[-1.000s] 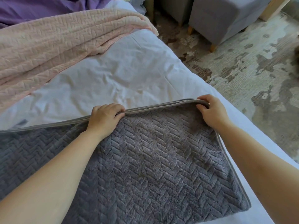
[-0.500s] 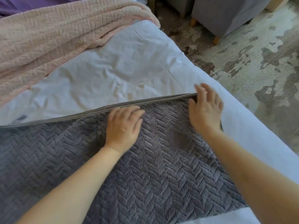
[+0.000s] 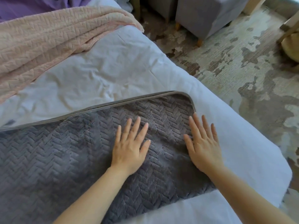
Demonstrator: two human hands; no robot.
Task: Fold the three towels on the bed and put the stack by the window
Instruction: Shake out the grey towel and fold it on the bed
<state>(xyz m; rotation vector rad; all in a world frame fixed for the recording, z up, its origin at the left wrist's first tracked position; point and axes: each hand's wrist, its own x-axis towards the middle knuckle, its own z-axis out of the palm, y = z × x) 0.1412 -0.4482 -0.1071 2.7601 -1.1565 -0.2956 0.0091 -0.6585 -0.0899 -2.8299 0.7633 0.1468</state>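
Nearest, two bare forearms reaching in from the bottom edge, angled slightly toward each other. Left hand (image 3: 129, 149) laid palm down on the grey towel (image 3: 64, 159), fingers (image 3: 136, 126) straight and fanned apart, thumb out to the side, gripping nothing. Right hand (image 3: 204, 151) just to the right of it, also flat and spread, fingers (image 3: 195, 125) straight, palm on the towel's right margin, little-finger side over the white sheet (image 3: 113, 70); nothing held there either.

Under both palms, the grey towel lying doubled on the bed, herringbone texture up, stretching well off to the left of the left hand. Just beyond the fingertips, two hemmed edges lined up together, with a rounded corner ahead of the right hand.

Farther ahead, bare creased sheet. Beyond that and to the left of both hands, a pink towel (image 3: 48, 42) in loose, unfolded ridges, well apart from the grey one. Behind it, purple cloth (image 3: 32, 7) at the far left corner. Far off to the right of the right hand, past the bed's edge, a mottled rug (image 3: 242, 70) and grey stools (image 3: 207, 13) on wooden feet.
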